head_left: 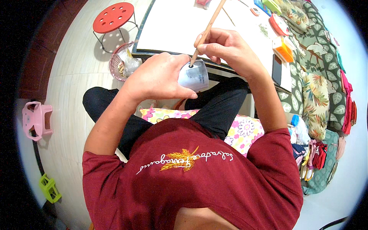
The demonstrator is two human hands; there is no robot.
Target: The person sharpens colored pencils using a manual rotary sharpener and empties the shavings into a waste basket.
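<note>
My left hand [158, 76] is wrapped round a small whitish cup [193, 78] with faint dark print, tilted above my lap near the table's edge. Between the thumb and fingers of my right hand [222, 48] is a long, slim wooden stick [211, 25]. It slants down to the cup, where its lower end meets a small dark spot. I cannot tell whether that spot is a hole, paint or the stick's own tip.
A white-topped table [168, 27] with a dark edge lies ahead, bearing a thin twig [229, 17], an orange box [283, 49] and a black phone-like slab [276, 69]. Left are a waste basket [115, 63], red stool [113, 17] and pink chair [36, 119]. A leaf-patterned sofa [297, 86] stands right.
</note>
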